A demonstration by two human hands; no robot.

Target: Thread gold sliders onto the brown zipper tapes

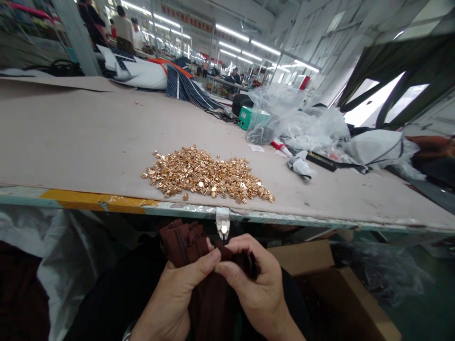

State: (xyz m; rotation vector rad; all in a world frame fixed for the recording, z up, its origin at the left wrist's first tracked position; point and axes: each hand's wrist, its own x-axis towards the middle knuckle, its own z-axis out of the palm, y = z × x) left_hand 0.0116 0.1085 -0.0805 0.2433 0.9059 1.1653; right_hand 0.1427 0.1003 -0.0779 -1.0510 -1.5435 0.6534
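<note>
My left hand is closed around a folded bundle of brown zipper tape, thumb on top. My right hand pinches the tape close to my left thumb, and more of it loops under its fingers. The two thumb tips nearly meet. Just above them, a small metal holder is fixed to the table's front edge, with a shiny gold piece at its tip, apparently a zipper slider. Behind it on the table lies a heap of gold zipper sliders. Fingers hide where the tape meets the holder.
The table has a taped front edge. Clear plastic bags, a green box and a red-and-white tube lie at right. Striped fabric is at the back. Below right stands an open cardboard box. People are far off.
</note>
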